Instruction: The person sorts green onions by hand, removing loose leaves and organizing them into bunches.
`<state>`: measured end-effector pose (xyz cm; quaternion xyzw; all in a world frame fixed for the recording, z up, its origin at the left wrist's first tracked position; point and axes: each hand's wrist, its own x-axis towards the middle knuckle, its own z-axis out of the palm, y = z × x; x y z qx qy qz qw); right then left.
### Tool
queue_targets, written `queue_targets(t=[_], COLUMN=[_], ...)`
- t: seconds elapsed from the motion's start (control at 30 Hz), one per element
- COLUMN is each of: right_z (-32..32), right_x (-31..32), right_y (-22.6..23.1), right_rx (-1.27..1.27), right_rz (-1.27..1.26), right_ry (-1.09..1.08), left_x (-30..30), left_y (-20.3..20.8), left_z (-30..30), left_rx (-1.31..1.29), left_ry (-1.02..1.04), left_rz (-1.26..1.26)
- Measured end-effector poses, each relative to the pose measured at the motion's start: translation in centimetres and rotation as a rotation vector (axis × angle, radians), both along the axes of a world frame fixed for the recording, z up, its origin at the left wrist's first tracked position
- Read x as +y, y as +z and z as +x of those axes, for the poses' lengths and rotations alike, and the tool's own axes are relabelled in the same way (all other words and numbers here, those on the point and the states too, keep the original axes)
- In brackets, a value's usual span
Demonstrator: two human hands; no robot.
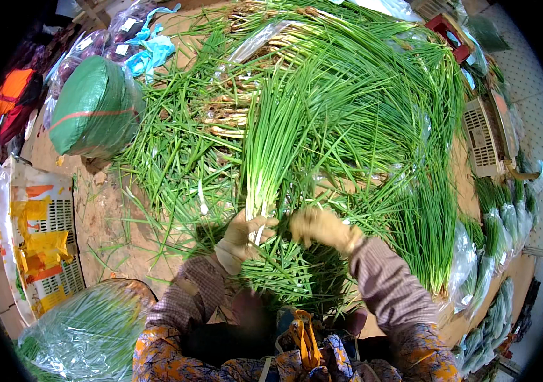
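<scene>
My left hand [239, 239], in a pale tan glove, is closed round the white root ends of a bunch of green onions [265, 153]. The bunch's green leaves point away from me and fan out over the pile beyond. To its right, a short gap off, my right hand [322, 228] wears a similar glove with its fingers curled downward. What those fingers hold, if anything, I cannot make out. Below both hands lies a heap of loose onion leaves and trimmings [284, 270]. A large pile of green onions [360, 114] spreads across the far side, some with brown roots showing.
A green wrapped bundle [93, 108] stands at the far left, near bagged purple produce [118, 32]. At the left are a taped crate [42, 235] and a clear bag of greens [86, 331]. On the right sit a beige crate [483, 137] and several bagged bunches [504, 223].
</scene>
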<state>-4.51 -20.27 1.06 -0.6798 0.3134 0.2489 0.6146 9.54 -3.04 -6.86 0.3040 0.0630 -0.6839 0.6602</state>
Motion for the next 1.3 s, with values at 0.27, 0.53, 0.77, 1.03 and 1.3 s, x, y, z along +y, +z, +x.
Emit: queue_targets(t=[0.27,0.53,0.77,1.03,1.3], right_z=[3.2,2.3,2.6,1.5,0.6], right_x=[0.5,1.6,2.1,3.6,2.4], right_y=[-4.1,-2.6,-3.5,-3.9,-5.1], right_rx=[-0.336,-0.351,-0.265,-0.461,-0.310], right_rz=[0.112,0.112,-0.267,-0.014,0.031], right_ry=[-0.775,-0.810,-0.502,-0.855,-0.833], left_x=[-0.6,-1.9,-1.2,-1.9,-1.7], left_y=[0.4,3.4,2.0,6.1,3.7], left_z=[-0.8,-2.0,-2.4,-2.6,-2.3], left_rx=[0.000,-0.224,-0.505,-0.883,-0.170], left_ry=[-0.249,-0.197,-0.277,-0.198,-0.070], left_rz=[0.160,0.186,0.138,0.184,0.133])
